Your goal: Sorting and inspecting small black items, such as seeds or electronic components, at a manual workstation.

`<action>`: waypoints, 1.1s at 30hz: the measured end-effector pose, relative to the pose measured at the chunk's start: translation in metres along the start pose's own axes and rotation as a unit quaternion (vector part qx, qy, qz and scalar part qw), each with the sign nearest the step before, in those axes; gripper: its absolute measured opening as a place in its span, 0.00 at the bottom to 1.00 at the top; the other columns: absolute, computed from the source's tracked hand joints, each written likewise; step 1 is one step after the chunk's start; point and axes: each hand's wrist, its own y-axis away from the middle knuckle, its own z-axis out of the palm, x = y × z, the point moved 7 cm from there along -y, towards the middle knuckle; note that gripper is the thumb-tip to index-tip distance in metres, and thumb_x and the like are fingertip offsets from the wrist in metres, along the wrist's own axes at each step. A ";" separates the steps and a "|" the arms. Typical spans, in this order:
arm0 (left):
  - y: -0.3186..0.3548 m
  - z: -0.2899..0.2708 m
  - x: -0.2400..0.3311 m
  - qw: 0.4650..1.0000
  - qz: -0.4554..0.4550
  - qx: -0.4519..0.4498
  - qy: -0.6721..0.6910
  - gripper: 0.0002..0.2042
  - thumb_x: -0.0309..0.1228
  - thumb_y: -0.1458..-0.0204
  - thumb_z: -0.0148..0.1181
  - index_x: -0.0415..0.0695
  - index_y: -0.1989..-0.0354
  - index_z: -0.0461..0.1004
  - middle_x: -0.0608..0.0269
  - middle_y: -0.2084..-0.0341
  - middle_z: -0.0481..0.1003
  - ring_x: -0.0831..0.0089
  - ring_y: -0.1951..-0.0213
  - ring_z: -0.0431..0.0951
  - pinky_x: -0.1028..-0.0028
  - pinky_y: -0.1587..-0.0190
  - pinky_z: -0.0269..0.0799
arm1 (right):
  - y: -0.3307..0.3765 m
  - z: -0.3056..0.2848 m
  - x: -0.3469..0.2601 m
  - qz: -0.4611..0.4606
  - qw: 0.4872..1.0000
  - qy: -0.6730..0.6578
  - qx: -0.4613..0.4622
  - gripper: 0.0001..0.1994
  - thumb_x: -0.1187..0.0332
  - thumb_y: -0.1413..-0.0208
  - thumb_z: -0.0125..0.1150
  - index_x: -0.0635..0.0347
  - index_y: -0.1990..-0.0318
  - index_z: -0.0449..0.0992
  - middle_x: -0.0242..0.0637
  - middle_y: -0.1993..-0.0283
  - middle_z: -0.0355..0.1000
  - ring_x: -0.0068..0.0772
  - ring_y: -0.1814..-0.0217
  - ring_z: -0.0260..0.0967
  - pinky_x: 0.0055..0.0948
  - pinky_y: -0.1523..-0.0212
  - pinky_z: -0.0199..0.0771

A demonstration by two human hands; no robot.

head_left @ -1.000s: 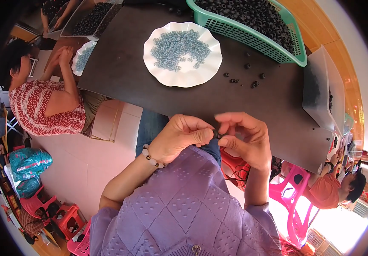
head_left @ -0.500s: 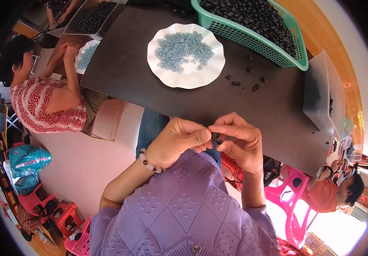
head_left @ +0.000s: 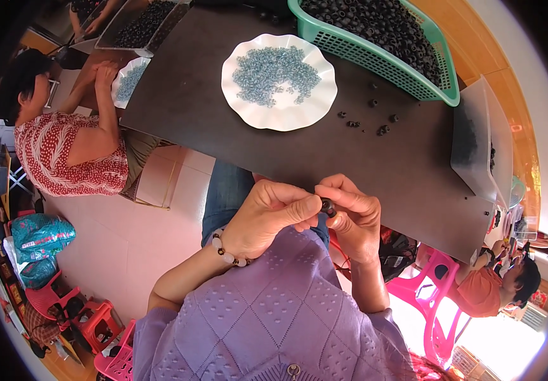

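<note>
In front of my chest, just off the table's near edge, my right hand (head_left: 354, 219) pinches a small black ribbed rubber-like part (head_left: 328, 207) between thumb and fingers. My left hand (head_left: 280, 213), with a beaded bracelet on its wrist, is closed, and its thumb tip meets the near side of this part. What the left fingertips pinch, if anything, is hidden. Beyond the hands, a white wavy-rimmed plate (head_left: 239, 114) bears many tiny clear bluish pieces (head_left: 274, 70). A few loose black parts (head_left: 383, 130) lie to the plate's right on the dark table (head_left: 223, 143).
A green basket (head_left: 375, 63) full of black parts stands at the far right, with a translucent bin (head_left: 477, 140) beside it. At left, a person in a red patterned top (head_left: 74, 152) works at another plate (head_left: 121, 95). Pink plastic chair (head_left: 426, 286) stands right of me.
The black part has turned in my right fingers, so its round opening no longer faces up as plainly. Both hands have shifted slightly right and down.
</note>
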 end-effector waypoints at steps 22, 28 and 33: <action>0.013 0.006 0.013 0.993 0.043 0.023 -0.104 0.08 0.30 0.46 0.61 0.35 0.69 0.78 0.67 0.79 0.75 0.84 0.74 0.73 0.84 0.71 0.68 | 0.006 0.013 -0.001 0.063 0.991 -0.107 -0.051 0.19 0.64 0.51 0.67 0.66 0.54 0.77 0.44 0.55 0.68 0.31 0.55 0.64 0.27 0.52 0.63; 0.016 0.009 0.013 0.994 0.052 0.023 -0.089 0.07 0.26 0.48 0.62 0.34 0.67 0.78 0.64 0.75 0.76 0.83 0.73 0.74 0.84 0.70 0.69 | 0.005 0.013 -0.007 0.044 0.996 -0.072 -0.042 0.16 0.66 0.54 0.68 0.66 0.58 0.79 0.46 0.53 0.74 0.42 0.44 0.63 0.37 0.43 0.60; 0.017 0.008 0.011 0.995 0.050 0.014 -0.085 0.07 0.25 0.49 0.62 0.34 0.65 0.78 0.63 0.74 0.76 0.82 0.72 0.74 0.83 0.69 0.69 | 0.004 0.016 -0.014 -0.002 0.997 -0.031 -0.075 0.14 0.72 0.53 0.65 0.64 0.56 0.79 0.43 0.52 0.75 0.40 0.41 0.62 0.37 0.44 0.64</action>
